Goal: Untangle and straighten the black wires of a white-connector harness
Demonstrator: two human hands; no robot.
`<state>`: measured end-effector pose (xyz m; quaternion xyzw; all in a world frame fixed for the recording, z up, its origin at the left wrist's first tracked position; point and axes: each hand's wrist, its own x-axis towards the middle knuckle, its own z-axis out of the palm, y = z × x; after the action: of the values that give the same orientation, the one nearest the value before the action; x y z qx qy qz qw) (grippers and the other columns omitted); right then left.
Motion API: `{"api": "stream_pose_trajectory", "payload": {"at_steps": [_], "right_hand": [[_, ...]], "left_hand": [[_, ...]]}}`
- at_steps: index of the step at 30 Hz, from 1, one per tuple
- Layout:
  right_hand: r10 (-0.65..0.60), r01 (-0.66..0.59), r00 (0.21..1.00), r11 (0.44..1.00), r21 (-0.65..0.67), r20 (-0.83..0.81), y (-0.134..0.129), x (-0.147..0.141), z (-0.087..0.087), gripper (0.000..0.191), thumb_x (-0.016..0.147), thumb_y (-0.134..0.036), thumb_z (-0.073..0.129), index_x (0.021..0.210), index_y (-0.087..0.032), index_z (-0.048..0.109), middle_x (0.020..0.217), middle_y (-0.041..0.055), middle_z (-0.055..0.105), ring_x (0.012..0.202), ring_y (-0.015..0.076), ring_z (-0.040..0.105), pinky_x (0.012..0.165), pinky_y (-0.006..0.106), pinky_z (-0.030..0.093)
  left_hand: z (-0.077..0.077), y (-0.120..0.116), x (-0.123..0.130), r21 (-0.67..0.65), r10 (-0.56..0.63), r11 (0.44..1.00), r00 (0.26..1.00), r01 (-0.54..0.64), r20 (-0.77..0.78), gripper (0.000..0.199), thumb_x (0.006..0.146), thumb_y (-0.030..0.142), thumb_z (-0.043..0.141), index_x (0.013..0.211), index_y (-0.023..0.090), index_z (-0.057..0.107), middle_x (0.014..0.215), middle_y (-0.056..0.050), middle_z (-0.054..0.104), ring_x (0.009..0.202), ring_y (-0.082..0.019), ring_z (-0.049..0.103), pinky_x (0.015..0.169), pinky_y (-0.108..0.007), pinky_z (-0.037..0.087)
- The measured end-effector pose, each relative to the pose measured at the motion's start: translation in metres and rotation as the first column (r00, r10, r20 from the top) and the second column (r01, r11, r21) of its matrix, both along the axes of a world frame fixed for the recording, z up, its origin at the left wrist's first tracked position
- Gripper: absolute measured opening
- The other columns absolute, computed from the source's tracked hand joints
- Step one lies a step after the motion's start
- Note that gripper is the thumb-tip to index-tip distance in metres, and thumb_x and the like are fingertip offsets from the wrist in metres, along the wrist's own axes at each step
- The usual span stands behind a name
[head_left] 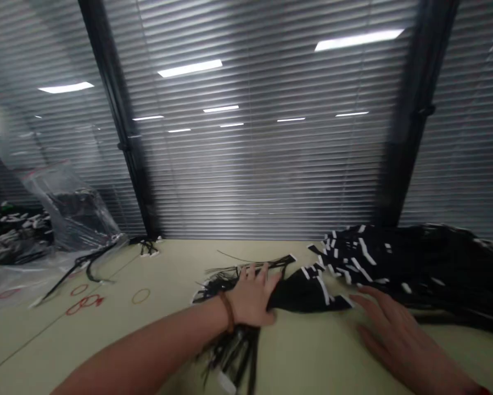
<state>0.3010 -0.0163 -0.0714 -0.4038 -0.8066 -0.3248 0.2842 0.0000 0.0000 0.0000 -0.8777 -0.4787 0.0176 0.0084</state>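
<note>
So, your left hand (252,296) lies palm down with fingers spread on a loose sheaf of black cables (234,351), pressing rather than gripping. Your right hand (395,334) is open and holds nothing, its fingertips just beside a black bundle (308,293) with white tags, which lies between your hands. Beyond your right hand sits a heap of tagged cables (415,269), far larger than what lies under your left hand. Left of that hand, rubber bands (141,296) lie loose on the table (32,351), with a small cable bunch (149,248) farther out and a clear plastic bag (73,208) past it.
</note>
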Motion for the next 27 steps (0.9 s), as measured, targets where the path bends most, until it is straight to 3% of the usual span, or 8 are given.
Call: {"api": "stream_pose_trajectory", "payload": {"at_steps": [2,4,7,13,19,23,27], "right_hand": [[0.004,-0.004,1.000,1.000,-0.008,-0.009,0.001,-0.001,-0.002,0.034,0.085,-0.028,0.040,0.114,-0.013,0.052,0.117,0.0165,0.050,0.102,0.0271,0.054,0.081,0.043,0.048],[0.007,-0.007,1.000,1.000,-0.018,-0.015,0.002,-0.002,-0.004,0.032,0.084,-0.026,0.041,0.111,-0.014,0.053,0.116,0.0160,0.050,0.101,0.0270,0.055,0.080,0.043,0.049],[0.004,-0.005,1.000,1.000,-0.030,-0.028,0.002,-0.004,-0.005,0.031,0.083,-0.024,0.042,0.109,-0.014,0.054,0.116,0.0166,0.050,0.101,0.0266,0.055,0.079,0.042,0.050],[0.014,-0.015,0.999,0.999,-0.038,-0.044,0.003,-0.005,-0.004,0.030,0.083,-0.023,0.041,0.107,-0.013,0.056,0.114,0.0168,0.052,0.101,0.0259,0.056,0.078,0.040,0.052],[0.018,-0.020,0.999,0.999,-0.045,-0.045,0.001,-0.003,-0.004,0.030,0.085,-0.025,0.041,0.107,-0.012,0.057,0.115,0.0180,0.053,0.101,0.0264,0.058,0.077,0.040,0.053],[0.018,-0.020,0.999,0.999,-0.046,-0.033,0.001,-0.002,-0.006,0.031,0.086,-0.026,0.040,0.106,-0.011,0.058,0.114,0.0187,0.053,0.101,0.0274,0.058,0.077,0.040,0.054],[0.004,-0.007,0.999,0.996,-0.085,-0.038,0.003,-0.001,-0.010,0.030,0.086,-0.025,0.040,0.108,-0.012,0.057,0.117,0.0171,0.051,0.100,0.0254,0.059,0.078,0.038,0.054]], "left_hand": [[0.005,0.036,-0.010,-0.095,0.025,0.995,0.998,-0.029,-0.051,0.059,0.080,0.042,0.061,0.130,0.018,0.042,0.128,-0.014,0.052,0.107,-0.030,0.056,0.086,-0.050,0.047],[0.009,0.067,-0.022,-0.104,0.087,0.990,0.992,-0.097,-0.094,0.034,0.086,0.035,0.056,0.114,0.016,0.055,0.111,-0.010,0.061,0.093,-0.023,0.061,0.078,-0.044,0.051],[0.011,0.097,-0.034,-0.037,0.145,0.988,0.984,-0.150,-0.099,0.029,0.087,0.029,0.056,0.112,0.015,0.056,0.111,-0.009,0.060,0.096,-0.024,0.060,0.081,-0.045,0.050],[0.006,0.122,-0.032,0.041,0.102,0.994,0.994,-0.103,0.026,0.031,0.087,0.030,0.056,0.114,0.015,0.055,0.118,-0.010,0.057,0.102,-0.025,0.057,0.085,-0.047,0.048],[-0.007,0.130,-0.020,0.115,0.056,0.989,0.959,-0.092,0.277,0.028,0.086,0.031,0.057,0.110,0.015,0.057,0.115,-0.010,0.058,0.103,-0.026,0.056,0.087,-0.049,0.046],[0.006,0.137,-0.029,0.189,0.037,0.967,0.825,-0.172,0.565,0.021,0.087,0.029,0.055,0.102,0.014,0.060,0.104,-0.007,0.062,0.090,-0.021,0.061,0.079,-0.042,0.050],[0.056,0.137,-0.069,0.287,-0.070,0.888,0.511,-0.360,0.857,0.025,0.089,0.030,0.052,0.108,0.014,0.057,0.105,-0.008,0.061,0.088,-0.021,0.061,0.075,-0.041,0.052]]}}
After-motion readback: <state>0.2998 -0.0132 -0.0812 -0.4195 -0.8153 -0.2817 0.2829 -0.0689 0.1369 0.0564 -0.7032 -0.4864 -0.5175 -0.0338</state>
